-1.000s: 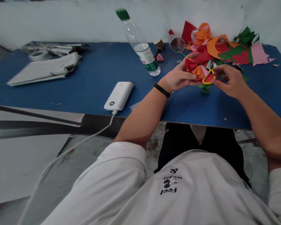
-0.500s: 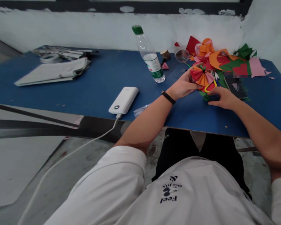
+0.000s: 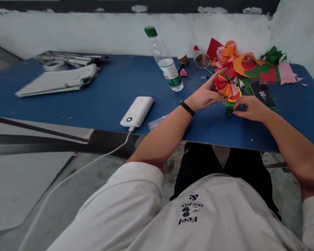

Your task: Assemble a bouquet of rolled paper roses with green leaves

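Note:
A round pleated paper flower (image 3: 225, 86) in red, orange and pink, with a green centre, is in my left hand (image 3: 205, 96). That hand's fingers are behind the flower and its thumb lies along the lower edge. Just below and to the right is my right hand (image 3: 252, 108), fingers loosely bent, thumb and forefinger apart, with nothing visible between them. A small crumpled green paper piece (image 3: 229, 111) lies by its fingertips. A yellow loop (image 3: 235, 100), perhaps a scissors handle, shows beside the flower, partly hidden.
Coloured paper scraps (image 3: 267, 75) are heaped at the back right, with a dark phone (image 3: 263, 96) in front. A clear cup (image 3: 202, 60) lies near a water bottle (image 3: 170, 73). On the left are a white power bank (image 3: 137, 111) with its cable and folded newspaper (image 3: 57, 82).
The flower has turned slightly in my left hand, tilting more to the right. My right hand has shifted a little away from the flower and the green piece.

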`<action>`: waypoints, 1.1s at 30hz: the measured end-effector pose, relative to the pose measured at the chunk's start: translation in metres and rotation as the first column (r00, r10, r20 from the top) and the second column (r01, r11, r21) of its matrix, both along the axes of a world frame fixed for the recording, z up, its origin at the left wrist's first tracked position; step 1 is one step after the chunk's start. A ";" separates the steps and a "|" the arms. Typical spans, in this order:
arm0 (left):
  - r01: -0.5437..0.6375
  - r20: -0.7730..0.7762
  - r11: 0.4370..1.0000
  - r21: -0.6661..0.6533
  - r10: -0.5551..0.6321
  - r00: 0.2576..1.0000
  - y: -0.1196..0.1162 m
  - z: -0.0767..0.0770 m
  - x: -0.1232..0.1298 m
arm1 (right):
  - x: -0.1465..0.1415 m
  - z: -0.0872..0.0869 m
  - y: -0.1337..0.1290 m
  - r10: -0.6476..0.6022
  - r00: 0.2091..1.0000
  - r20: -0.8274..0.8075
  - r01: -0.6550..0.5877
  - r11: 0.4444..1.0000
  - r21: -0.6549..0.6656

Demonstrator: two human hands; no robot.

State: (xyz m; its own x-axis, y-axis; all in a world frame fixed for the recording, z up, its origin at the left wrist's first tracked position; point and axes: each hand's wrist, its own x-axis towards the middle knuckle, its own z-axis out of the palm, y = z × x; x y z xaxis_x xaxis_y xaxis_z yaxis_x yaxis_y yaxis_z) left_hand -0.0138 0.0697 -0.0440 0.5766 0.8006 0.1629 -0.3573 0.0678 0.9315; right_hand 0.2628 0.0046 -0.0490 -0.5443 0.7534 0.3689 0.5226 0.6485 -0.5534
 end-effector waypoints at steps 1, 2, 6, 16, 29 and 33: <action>0.014 -0.005 1.000 -0.006 -0.014 1.000 0.001 0.000 -0.001 | 0.000 0.003 -0.002 -0.036 0.999 -0.021 0.037 0.999 0.024; 0.027 -0.012 1.000 -0.011 -0.027 1.000 0.002 0.000 -0.001 | -0.001 0.006 -0.005 -0.083 0.996 -0.045 0.085 0.995 0.052; 0.037 -0.079 0.999 0.000 -0.037 0.996 0.002 -0.002 0.003 | -0.004 0.021 -0.017 -0.278 0.948 -0.156 0.300 0.944 0.137; 0.091 -0.262 0.983 0.159 -0.047 0.964 0.005 -0.008 0.003 | -0.010 0.024 -0.029 -0.187 0.938 -0.292 0.219 0.972 0.081; 0.017 -0.186 0.926 0.377 0.058 0.981 0.008 -0.003 0.006 | -0.012 0.020 -0.023 -0.240 0.921 -0.307 0.284 0.953 0.107; -0.032 -0.153 0.930 0.366 0.094 0.984 0.009 -0.001 0.004 | -0.010 0.021 -0.024 -0.262 0.923 -0.283 0.298 0.950 0.093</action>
